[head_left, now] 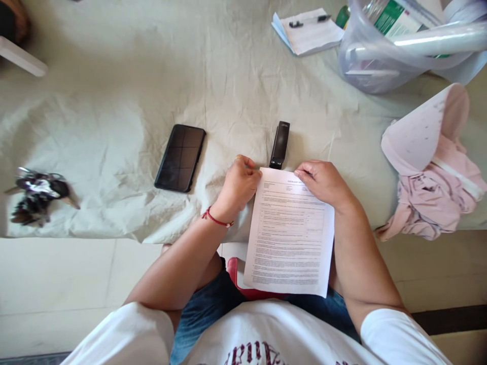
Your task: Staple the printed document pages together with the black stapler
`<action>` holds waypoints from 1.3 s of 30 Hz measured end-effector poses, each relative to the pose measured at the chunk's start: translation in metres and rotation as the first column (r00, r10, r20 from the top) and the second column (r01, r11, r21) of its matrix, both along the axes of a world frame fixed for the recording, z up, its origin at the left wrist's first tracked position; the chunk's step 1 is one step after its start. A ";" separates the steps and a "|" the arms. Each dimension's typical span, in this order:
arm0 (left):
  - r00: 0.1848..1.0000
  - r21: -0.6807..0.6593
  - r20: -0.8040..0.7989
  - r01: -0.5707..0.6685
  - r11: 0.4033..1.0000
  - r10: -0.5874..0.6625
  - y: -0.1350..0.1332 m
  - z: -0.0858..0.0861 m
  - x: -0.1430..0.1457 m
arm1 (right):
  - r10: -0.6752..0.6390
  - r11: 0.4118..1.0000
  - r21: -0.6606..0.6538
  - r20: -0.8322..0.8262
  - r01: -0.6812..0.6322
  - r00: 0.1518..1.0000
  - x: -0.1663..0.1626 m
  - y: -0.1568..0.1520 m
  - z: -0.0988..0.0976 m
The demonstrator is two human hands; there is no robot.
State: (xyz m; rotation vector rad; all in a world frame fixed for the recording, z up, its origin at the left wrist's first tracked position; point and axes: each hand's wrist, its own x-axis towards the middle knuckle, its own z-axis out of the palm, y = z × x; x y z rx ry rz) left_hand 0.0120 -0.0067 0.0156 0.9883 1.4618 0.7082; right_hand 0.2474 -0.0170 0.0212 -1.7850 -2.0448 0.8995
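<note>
On the beige cloth-covered counter [114, 101], a black rectangular phone [180, 158] lies left of the left hand [239, 184], which pinches the top-left corner of white printed paper [291, 243] overhanging the near edge. Beyond the paper's top sits a slim black stapler [280, 143]; the right hand [327, 182] grips the paper's upper right. Farther right lies crumpled pink fabric [429, 203].

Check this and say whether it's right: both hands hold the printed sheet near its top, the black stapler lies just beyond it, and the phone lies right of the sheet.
Not quite: in the head view the phone lies left of the printed sheet. The rest stands: the left hand and right hand hold it near its top, with the black stapler just beyond.
</note>
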 end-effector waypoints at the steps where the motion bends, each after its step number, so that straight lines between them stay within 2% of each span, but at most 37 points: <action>1: 1.000 0.013 -0.021 -0.002 1.000 0.002 0.001 -0.001 0.001 | 0.003 1.000 0.014 0.037 -0.003 0.999 -0.002 0.001 -0.001; 8: 0.992 0.063 -0.126 0.032 0.997 -0.024 0.008 -0.002 0.003 | 0.020 0.995 0.093 0.165 -0.036 0.986 -0.006 0.008 -0.007; 14: 0.947 0.192 -0.314 0.139 0.971 -0.074 0.008 0.004 0.006 | 0.045 0.994 0.091 0.154 -0.059 0.987 -0.006 0.012 -0.005; 17: 0.932 0.221 -0.355 0.163 0.962 -0.077 0.008 0.005 0.008 | 0.054 0.994 0.085 0.145 -0.067 0.988 -0.005 0.014 -0.005; 24: 0.961 0.170 -0.274 0.082 0.982 -0.033 0.016 -0.003 0.010 | 0.042 0.994 0.092 0.153 -0.056 0.987 -0.001 0.017 -0.005; 32: 0.946 0.188 -0.317 0.134 0.973 -0.069 0.018 -0.001 0.010 | 0.022 0.989 0.145 0.107 -0.037 0.994 0.014 0.014 -0.009; 39: 0.969 0.218 -0.245 0.084 0.972 -0.028 0.020 -0.008 0.010 | -0.012 0.979 0.204 0.063 -0.001 0.998 0.011 0.016 -0.010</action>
